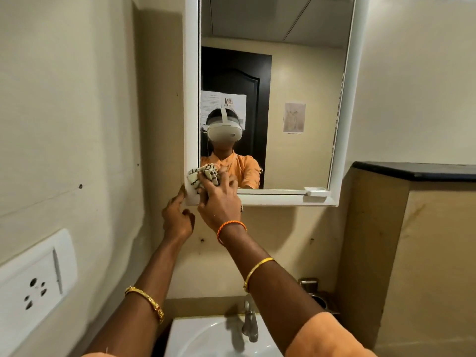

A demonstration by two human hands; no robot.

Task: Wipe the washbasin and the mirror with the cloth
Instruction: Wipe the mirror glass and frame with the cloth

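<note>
- Pressing the cloth (203, 177) against the lower left corner of the mirror (283, 99), the right hand (220, 204) has its fingers closed over the bunched fabric; the cloth is cream with dark stripes and covers the spot where glass meets the white frame (192, 99)
- Just left of that hand, the left hand (177, 217) rests on the outer bottom corner of the frame; its fingers are curled loosely, fingertips touching the frame's edge and the wall, holding nothing
- The two hands sit nearly touching, left a little lower than right
- On the right wrist an orange thread band (231, 225); further down that forearm a gold bangle (255, 271); another gold bangle (146, 301) on the left forearm
- Below the hands, between the two forearms, the white washbasin (206, 338) with its metal tap (249, 323) standing upright at the back rim
- Far left of the hands and lower down, a white socket plate (36, 284) on the wall
- Right of the hands, along the mirror's bottom edge, a narrow white ledge (316, 193); beyond it a dark-topped partition (417, 171)
- In the glass above the hands, a person in an orange top wearing a white headset (224, 130)
</note>
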